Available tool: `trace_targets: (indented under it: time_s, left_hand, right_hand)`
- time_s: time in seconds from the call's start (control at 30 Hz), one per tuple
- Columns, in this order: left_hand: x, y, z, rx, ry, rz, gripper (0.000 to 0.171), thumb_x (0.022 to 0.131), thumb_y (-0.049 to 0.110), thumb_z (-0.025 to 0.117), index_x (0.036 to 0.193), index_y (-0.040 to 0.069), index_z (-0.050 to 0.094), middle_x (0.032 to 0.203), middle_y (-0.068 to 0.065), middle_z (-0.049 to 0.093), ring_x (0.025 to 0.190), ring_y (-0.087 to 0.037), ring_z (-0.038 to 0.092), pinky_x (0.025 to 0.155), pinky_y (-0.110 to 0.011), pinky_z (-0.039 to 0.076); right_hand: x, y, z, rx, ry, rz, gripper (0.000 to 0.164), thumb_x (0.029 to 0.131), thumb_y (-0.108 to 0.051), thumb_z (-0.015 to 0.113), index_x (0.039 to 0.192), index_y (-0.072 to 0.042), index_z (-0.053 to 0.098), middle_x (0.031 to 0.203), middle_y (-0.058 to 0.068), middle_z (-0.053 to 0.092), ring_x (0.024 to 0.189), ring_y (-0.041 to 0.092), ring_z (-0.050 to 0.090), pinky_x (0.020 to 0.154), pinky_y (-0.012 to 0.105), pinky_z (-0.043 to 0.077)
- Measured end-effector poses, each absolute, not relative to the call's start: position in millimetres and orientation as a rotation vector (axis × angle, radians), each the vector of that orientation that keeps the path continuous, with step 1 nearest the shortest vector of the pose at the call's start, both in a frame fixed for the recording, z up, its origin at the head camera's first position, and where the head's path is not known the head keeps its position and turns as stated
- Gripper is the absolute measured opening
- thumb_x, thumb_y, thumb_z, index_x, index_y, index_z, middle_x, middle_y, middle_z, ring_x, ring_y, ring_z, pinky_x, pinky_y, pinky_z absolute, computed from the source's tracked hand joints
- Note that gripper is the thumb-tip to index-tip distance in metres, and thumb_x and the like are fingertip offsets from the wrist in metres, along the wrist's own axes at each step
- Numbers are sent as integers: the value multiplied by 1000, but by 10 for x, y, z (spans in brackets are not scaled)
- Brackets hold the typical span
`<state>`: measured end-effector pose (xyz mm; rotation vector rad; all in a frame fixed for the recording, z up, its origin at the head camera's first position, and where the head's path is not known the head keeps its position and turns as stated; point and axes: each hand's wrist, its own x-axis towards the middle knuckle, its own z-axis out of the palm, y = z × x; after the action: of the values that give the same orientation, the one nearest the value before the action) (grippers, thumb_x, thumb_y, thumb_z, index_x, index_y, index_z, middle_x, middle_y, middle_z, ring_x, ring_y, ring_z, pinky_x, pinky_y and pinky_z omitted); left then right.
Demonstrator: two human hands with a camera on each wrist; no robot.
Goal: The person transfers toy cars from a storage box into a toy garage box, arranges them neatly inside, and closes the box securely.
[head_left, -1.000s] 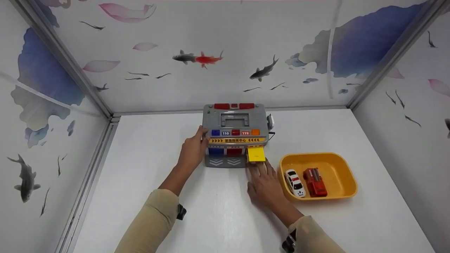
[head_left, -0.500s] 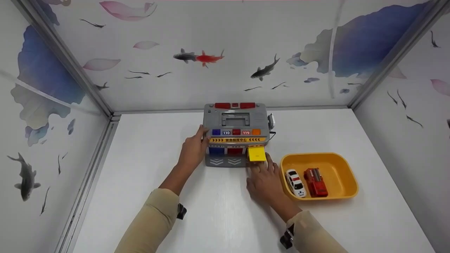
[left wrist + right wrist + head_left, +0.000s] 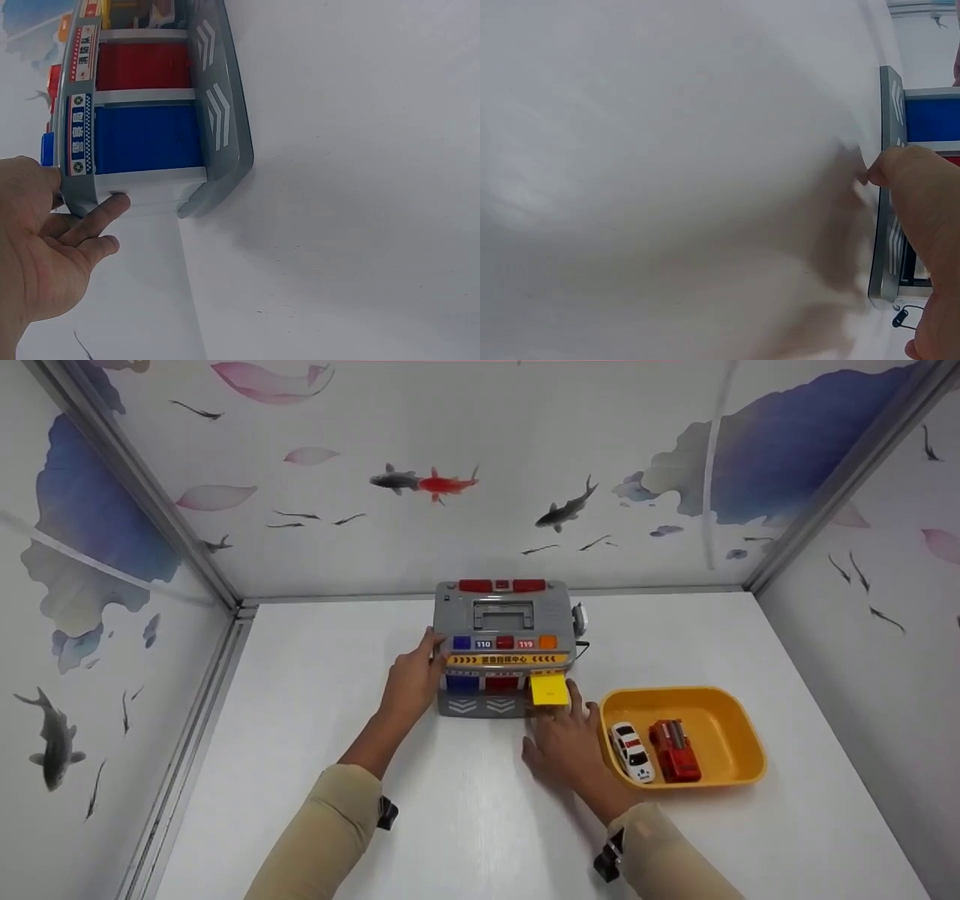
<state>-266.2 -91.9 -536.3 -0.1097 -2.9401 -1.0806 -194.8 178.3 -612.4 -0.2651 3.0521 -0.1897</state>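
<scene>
A grey toy emergency centre [image 3: 480, 619] with coloured buttons on top and a row of garage doors stands at the back of the table. My left hand [image 3: 411, 682] grips its left side, fingers against the side wall in the left wrist view [image 3: 56, 247]. The blue door [image 3: 150, 139] and red door [image 3: 144, 67] are down, while the yellow door [image 3: 549, 690] sticks out raised at the right bay. Just below it is my right hand [image 3: 566, 742], fingers spread, some of their tips hidden at the bay. Its thumb [image 3: 904, 169] lies by the front ramp in the right wrist view.
A yellow tray [image 3: 731, 720] right of my right hand holds a white toy police car [image 3: 630, 751] and a red toy fire truck [image 3: 675, 750]. A white handset [image 3: 580, 619] hangs on the toy's right side. Printed panels wall in the white table.
My right hand has drawn back slightly from the yellow door's bay, its fingers spreading wider. The left hand stays where it was, and the toy and tray look unmoved.
</scene>
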Motion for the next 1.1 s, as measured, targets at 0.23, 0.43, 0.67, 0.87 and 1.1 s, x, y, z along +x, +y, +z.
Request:
trace_targets:
  time_s: [0.23, 0.43, 0.67, 0.87, 1.1]
  left_hand:
    - [-2657, -884, -5336, -119, -2944, -1097, 49, 119, 36, 53, 164, 17, 51, 163, -15, 60, 141, -33, 69, 116, -51, 57]
    - [-2662, -889, -5311, -111, -2937, -1102, 49, 119, 38, 52, 164, 18, 51, 165, -14, 58, 141, -33, 69, 114, -52, 58]
    - [-2677, -893, -5331, -79, -2961, -1087, 51, 119, 42, 52, 165, 20, 51, 167, -14, 56, 142, -36, 68, 115, -53, 57]
    - [-2673, -909, -5342, -82, -2955, -1099, 51, 119, 40, 51, 166, 20, 50, 165, -14, 58, 143, -35, 66, 118, -53, 55]
    - [-2670, -914, -5337, -72, -2958, -1109, 48, 119, 39, 51, 164, 22, 52, 170, -12, 52, 145, -35, 65, 120, -54, 54]
  right_hand:
    - [-1963, 1800, -6075, -239, 3049, -188, 79, 103, -50, 71, 170, -15, 45, 180, 15, 37, 171, 50, 9, 129, 83, 20]
    - [-2002, 1813, -6055, -229, 3044, -213, 83, 103, -49, 71, 172, -16, 40, 181, 16, 35, 171, 52, 9, 128, 83, 20]
    - [-2018, 1839, -6043, -252, 3036, -195, 79, 102, -50, 70, 171, -21, 44, 182, 16, 33, 171, 53, 7, 129, 81, 21]
    - [-1946, 1840, -6025, -293, 3021, -172, 72, 103, -51, 69, 167, -22, 51, 177, 18, 41, 171, 53, 4, 131, 79, 19]
    - [-1857, 1886, -6009, -349, 3036, -210, 75, 103, -52, 71, 168, -23, 48, 176, 16, 44, 171, 51, 11, 135, 73, 19]
